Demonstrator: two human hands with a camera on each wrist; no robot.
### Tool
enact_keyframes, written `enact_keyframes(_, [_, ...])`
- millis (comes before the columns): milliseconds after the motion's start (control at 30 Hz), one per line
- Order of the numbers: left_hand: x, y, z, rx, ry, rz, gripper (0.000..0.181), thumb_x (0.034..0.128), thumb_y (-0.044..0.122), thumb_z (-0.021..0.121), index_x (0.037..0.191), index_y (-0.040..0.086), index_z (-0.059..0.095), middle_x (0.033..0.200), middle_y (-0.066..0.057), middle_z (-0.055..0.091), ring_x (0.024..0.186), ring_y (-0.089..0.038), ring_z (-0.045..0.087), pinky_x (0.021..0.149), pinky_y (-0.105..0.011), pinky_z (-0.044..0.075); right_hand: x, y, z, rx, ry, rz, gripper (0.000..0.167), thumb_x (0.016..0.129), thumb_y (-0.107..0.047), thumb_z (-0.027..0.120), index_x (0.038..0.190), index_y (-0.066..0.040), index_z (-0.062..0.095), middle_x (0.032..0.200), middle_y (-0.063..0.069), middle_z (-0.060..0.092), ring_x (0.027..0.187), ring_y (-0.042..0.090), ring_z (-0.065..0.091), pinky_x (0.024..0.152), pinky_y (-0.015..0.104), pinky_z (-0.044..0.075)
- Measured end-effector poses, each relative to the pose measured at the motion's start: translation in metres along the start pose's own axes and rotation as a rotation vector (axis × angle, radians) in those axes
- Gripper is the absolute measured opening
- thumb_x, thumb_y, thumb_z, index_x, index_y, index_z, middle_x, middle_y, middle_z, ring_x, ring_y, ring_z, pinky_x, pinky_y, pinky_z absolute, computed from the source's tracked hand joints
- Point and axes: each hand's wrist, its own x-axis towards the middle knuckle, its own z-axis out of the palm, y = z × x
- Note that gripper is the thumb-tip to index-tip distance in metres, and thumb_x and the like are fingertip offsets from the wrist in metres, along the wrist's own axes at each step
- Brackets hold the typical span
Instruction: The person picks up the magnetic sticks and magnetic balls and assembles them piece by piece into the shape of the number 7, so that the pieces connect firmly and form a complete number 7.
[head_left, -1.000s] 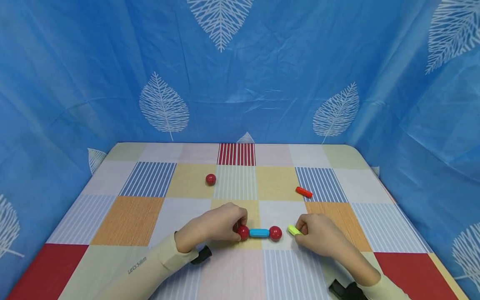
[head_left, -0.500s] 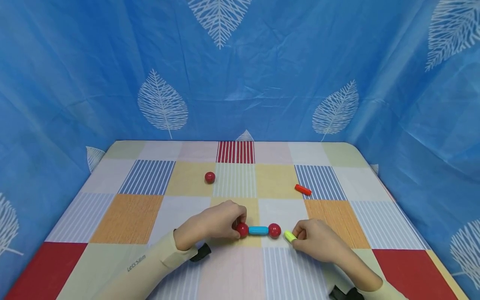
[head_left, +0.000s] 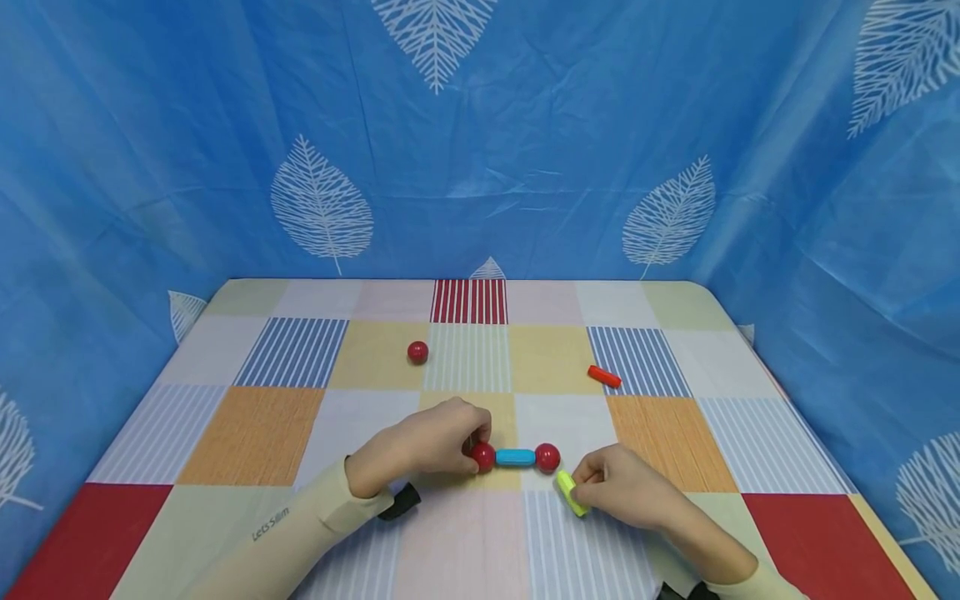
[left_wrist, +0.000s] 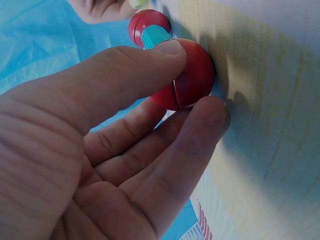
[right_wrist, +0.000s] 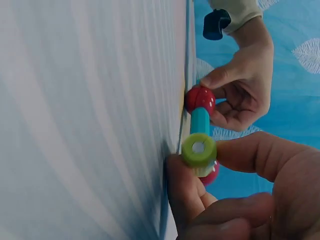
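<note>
My left hand (head_left: 431, 442) pinches a red ball (left_wrist: 196, 75) between thumb and fingers. A light-blue rod (head_left: 515, 457) joins that ball to a second red ball (head_left: 547, 457), the row lying low over the cloth. Between thumb and fingertips, my right hand (head_left: 618, 487) pinches a yellow-green rod (head_left: 572, 492) just below and right of the second ball. In the right wrist view, a round pale metallic spot shows in the end of the yellow-green rod (right_wrist: 199, 148). That rod partly hides the second ball there, and whether they touch I cannot tell.
Another red ball (head_left: 417, 352) lies farther back, left of the middle. A red rod (head_left: 604, 377) rests at the back right on the patchwork cloth (head_left: 251, 433). Blue curtains (head_left: 480, 167) with white leaves stand behind and at both sides.
The yellow-green rod has moved left and toward the near edge with my right hand, turning more upright in the head view. My left hand keeps its hold on the red ball.
</note>
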Motion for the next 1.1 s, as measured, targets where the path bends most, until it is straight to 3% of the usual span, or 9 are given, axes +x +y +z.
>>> enact_keyframes(267, [-0.001,-0.002,0.000,0.010,0.002,0.015,0.025,0.0778,0.016,0.083,0.083,0.013,0.059,0.074,0.003,0.059,0.066,-0.007,0.050,0.060,-0.020,0.045,0.002,0.001,0.006,0.259,-0.131,0.039,0.018,0.081,-0.013,0.070,0.070,-0.006,0.058,0.054,-0.002,0.047,0.039,0.007,0.032,0.037,0.021,0.027])
enact_keyframes(400, [-0.001,-0.001,-0.001,0.009,0.002,0.016,0.024,0.0778,0.016,0.082,0.083,0.013,0.059,0.075,0.002,0.060,0.066,-0.007,0.050,0.060,-0.020,0.045,0.005,0.003,0.008,0.422,-0.215,0.033,0.019,0.084,-0.011,0.067,0.068,-0.003,0.058,0.060,0.006,0.059,0.036,0.004,0.034,0.036,0.019,0.030])
enact_keyframes(533, [-0.001,-0.001,-0.001,0.003,0.004,0.020,0.024,0.0780,0.016,0.082,0.083,0.012,0.059,0.074,0.002,0.060,0.065,-0.007,0.050,0.060,-0.020,0.045,0.008,0.005,0.010,0.554,-0.276,0.053,0.015,0.085,-0.009,0.064,0.078,0.004,0.065,0.070,0.011,0.067,0.036,0.002,0.036,0.036,0.017,0.031])
enact_keyframes(833, [-0.001,-0.001,-0.001,0.009,0.004,0.012,0.024,0.0784,0.016,0.082,0.083,0.013,0.059,0.075,0.001,0.061,0.066,-0.007,0.050,0.060,-0.020,0.045,0.012,0.006,0.014,0.705,-0.323,0.083,0.021,0.090,-0.014,0.063,0.086,0.006,0.066,0.082,0.017,0.072,0.039,0.000,0.045,0.039,0.015,0.038])
enact_keyframes(1100, [0.000,-0.001,0.002,0.010,0.003,0.007,0.024,0.0786,0.017,0.082,0.083,0.013,0.059,0.074,0.003,0.059,0.065,-0.007,0.049,0.060,-0.019,0.045,0.011,0.006,0.017,0.716,-0.319,0.102,0.020,0.091,-0.015,0.064,0.088,0.005,0.065,0.084,0.017,0.072,0.043,0.001,0.050,0.043,0.016,0.044])
